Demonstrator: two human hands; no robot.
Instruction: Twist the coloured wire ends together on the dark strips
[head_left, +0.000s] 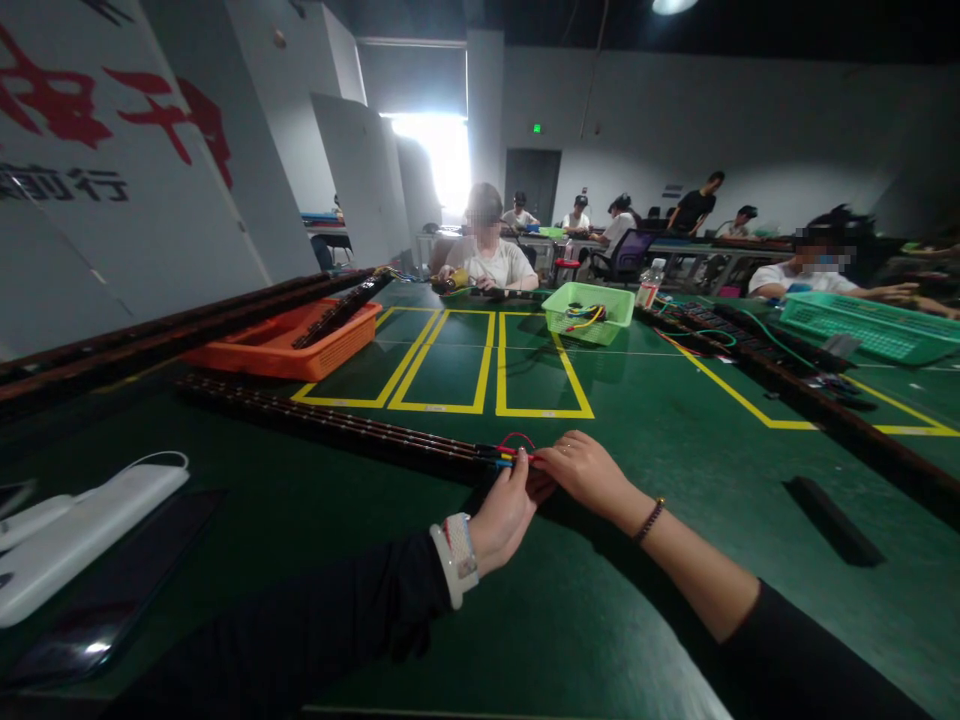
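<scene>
Long dark strips with light dots along them (375, 426) lie side by side on the green table and end near my hands. Short yellow, blue and red wires (507, 457) come out of this end, and a thin red wire loops above them. My left hand (506, 515) is closed around the wire end, thumb on top. Just to its right, my right hand (589, 472) pinches at the tip of a red wire, with the fingers of both hands almost touching. The exact joint between the fingertips is hidden.
An orange basket (330, 352) holds a dark strip at the left. Beyond are a light green basket (592, 325) with wires and a bottle (649, 284). A white device (97, 535) and phone (120, 590) lie front left; a black bar (832, 522) lies right. Co-workers sit across.
</scene>
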